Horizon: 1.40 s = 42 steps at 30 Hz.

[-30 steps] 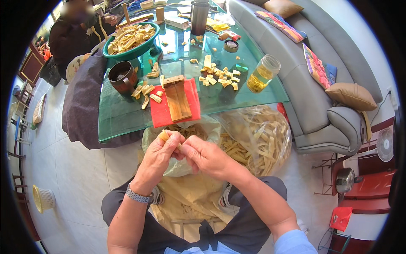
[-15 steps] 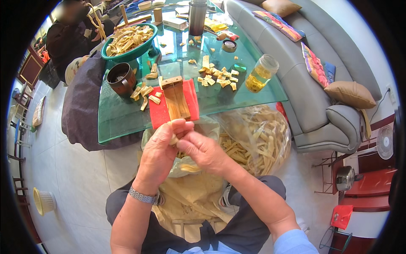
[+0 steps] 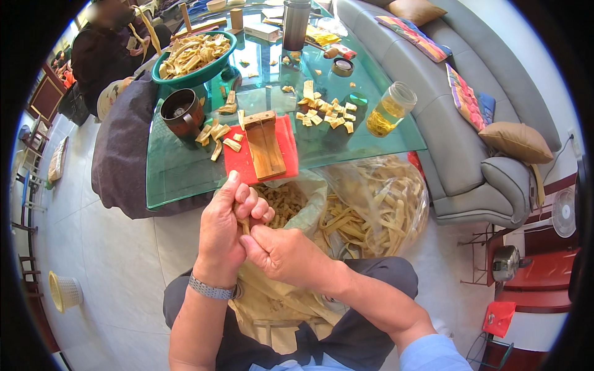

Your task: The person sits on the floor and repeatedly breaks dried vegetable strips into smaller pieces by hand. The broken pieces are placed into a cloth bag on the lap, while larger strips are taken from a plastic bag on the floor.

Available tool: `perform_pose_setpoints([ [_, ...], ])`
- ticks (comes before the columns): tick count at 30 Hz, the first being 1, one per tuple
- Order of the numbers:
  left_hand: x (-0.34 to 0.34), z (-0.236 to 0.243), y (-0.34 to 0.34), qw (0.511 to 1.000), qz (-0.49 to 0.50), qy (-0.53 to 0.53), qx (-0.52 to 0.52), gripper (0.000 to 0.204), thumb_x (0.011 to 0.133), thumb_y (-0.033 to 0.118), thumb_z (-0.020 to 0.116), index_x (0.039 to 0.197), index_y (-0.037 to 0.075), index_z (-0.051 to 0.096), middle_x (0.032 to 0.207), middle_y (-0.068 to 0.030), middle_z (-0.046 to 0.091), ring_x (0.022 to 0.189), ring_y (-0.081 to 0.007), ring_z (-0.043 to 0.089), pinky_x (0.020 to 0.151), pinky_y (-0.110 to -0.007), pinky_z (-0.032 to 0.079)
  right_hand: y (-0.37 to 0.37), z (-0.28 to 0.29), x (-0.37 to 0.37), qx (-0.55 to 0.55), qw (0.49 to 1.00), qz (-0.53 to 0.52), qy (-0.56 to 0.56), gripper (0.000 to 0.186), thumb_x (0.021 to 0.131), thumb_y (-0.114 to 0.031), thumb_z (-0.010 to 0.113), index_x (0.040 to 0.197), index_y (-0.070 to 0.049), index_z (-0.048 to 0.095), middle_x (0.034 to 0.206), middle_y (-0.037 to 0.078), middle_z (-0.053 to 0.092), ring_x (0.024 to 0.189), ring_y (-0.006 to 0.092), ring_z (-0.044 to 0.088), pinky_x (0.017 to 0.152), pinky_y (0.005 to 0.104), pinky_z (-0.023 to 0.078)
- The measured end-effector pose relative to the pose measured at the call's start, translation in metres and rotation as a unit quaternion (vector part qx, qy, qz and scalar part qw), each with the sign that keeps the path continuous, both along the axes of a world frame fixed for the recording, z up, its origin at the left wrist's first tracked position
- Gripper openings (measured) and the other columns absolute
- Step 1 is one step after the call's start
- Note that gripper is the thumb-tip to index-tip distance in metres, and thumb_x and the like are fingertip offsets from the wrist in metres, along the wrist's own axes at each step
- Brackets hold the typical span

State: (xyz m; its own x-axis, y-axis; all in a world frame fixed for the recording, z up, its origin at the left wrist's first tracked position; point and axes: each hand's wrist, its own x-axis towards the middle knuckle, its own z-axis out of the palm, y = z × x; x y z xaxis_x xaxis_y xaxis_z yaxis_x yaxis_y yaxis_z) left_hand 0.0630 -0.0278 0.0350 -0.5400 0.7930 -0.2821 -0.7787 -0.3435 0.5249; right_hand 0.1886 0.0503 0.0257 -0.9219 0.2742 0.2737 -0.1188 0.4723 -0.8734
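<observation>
Below the table edge, my left hand (image 3: 232,219) is upright with its fingers curled around a pale dried strip (image 3: 246,226), mostly hidden in the grip. My right hand (image 3: 278,260) is closed on the lower part of that strip, against my left palm. Beyond them a wooden cutting block (image 3: 265,148) lies on a red cloth (image 3: 238,164) on the glass table (image 3: 179,185), with cut pale pieces (image 3: 325,111) scattered around it. An open sack of small pieces (image 3: 281,201) and a clear plastic bag of long strips (image 3: 377,210) are under the table edge, just beyond my hands.
A dark mug (image 3: 182,117), teal basin of strips (image 3: 192,55), jar (image 3: 390,108) and tumbler (image 3: 294,25) stand on the table. Another person (image 3: 99,55) holds strips at upper left. A grey sofa (image 3: 464,167) lines the right, a white basket (image 3: 65,290) the lower left.
My right hand has dropped lower, from near the left fingertips to the left palm. The left hand has turned more upright. The other person's strips are lifted higher than a second ago.
</observation>
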Motion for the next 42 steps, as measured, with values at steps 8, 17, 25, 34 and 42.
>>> perform_pose_setpoints([
  [8,-0.012,-0.006,-0.005,0.999,0.037,0.008,0.009,0.041,0.112,0.041,0.047,0.083,0.012,0.048,0.072,-0.0007,0.047,0.076,-0.0189,0.053,0.078,-0.037,0.048,0.008,-0.005,-0.005,-0.074,0.996,0.01,-0.039,0.031,0.106,-0.026,0.061,0.086,-0.003,0.055,0.069,0.011,0.051,0.06,0.0238,0.058,0.058,0.038,0.047],
  [17,0.006,-0.019,-0.012,0.981,-0.03,0.167,-0.093,0.067,0.109,0.059,0.04,0.148,0.004,0.042,0.128,-0.0091,0.062,0.118,-0.0204,0.061,0.101,-0.038,0.049,0.051,0.005,-0.003,-0.585,0.792,0.063,-0.164,0.04,0.111,-0.046,0.049,0.095,-0.011,0.057,0.064,-0.006,0.039,0.049,0.0048,0.033,0.045,0.0232,0.03],
  [25,0.047,-0.007,-0.014,0.863,-0.383,0.293,-0.152,0.042,0.109,0.03,0.06,0.142,0.007,0.05,0.097,0.0025,0.058,0.089,-0.0076,0.057,0.083,-0.026,0.049,0.087,0.003,-0.008,-0.558,0.825,-0.03,-0.084,0.04,0.11,-0.046,0.052,0.097,-0.008,0.056,0.068,-0.004,0.043,0.055,0.0061,0.038,0.048,0.0232,0.035],
  [34,0.047,-0.003,-0.007,0.914,-0.36,0.134,-0.129,0.029,0.11,0.028,0.054,0.127,0.005,0.056,0.083,0.0,0.058,0.066,-0.011,0.057,0.061,-0.026,0.048,0.115,-0.029,-0.001,-0.076,0.954,-0.179,-0.227,0.042,0.107,-0.045,0.056,0.099,-0.005,0.062,0.085,0.01,0.069,0.077,0.024,0.067,0.065,0.0365,0.053],
  [42,0.037,-0.019,0.003,0.98,-0.181,0.014,-0.084,0.033,0.112,0.03,0.047,0.126,0.001,0.053,0.088,-0.0102,0.064,0.073,-0.0229,0.066,0.067,-0.035,0.056,0.09,-0.013,0.016,0.226,0.962,-0.125,0.09,0.028,0.091,-0.01,0.071,0.118,-0.006,0.065,0.113,0.014,0.07,0.105,0.0356,0.067,0.086,0.0453,0.056],
])
